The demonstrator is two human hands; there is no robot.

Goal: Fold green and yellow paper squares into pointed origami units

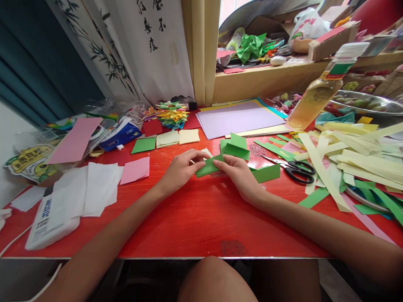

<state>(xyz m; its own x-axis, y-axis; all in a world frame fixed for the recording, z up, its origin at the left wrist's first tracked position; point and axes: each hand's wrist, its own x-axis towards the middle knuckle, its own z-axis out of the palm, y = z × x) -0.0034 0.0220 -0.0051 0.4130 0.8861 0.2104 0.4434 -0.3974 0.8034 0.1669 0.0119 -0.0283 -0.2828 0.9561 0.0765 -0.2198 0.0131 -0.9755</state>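
Note:
Between my two hands is a folded strip of green paper point(206, 167), held a little above the red table point(176, 226). My left hand point(182, 167) pinches its left end between thumb and fingers. At the right end, my right hand point(237, 174) grips it with the thumb on top. More folded green paper pieces point(234, 147) lie just beyond my right hand, and another green folded piece point(267, 173) rests to its right. A cream scrap of paper shows partly behind my left fingers. Black-handled scissors point(299, 171) lie right of the green pieces.
Cut paper strips point(362, 155) are heaped at the right, near a tilted-looking bottle of yellowish liquid point(317, 96). Lilac sheets point(239, 117) lie at the back. Small paper squares point(166, 138) and a folded-paper model point(173, 115) sit back left. A white tissue pack point(52, 226) lies front left.

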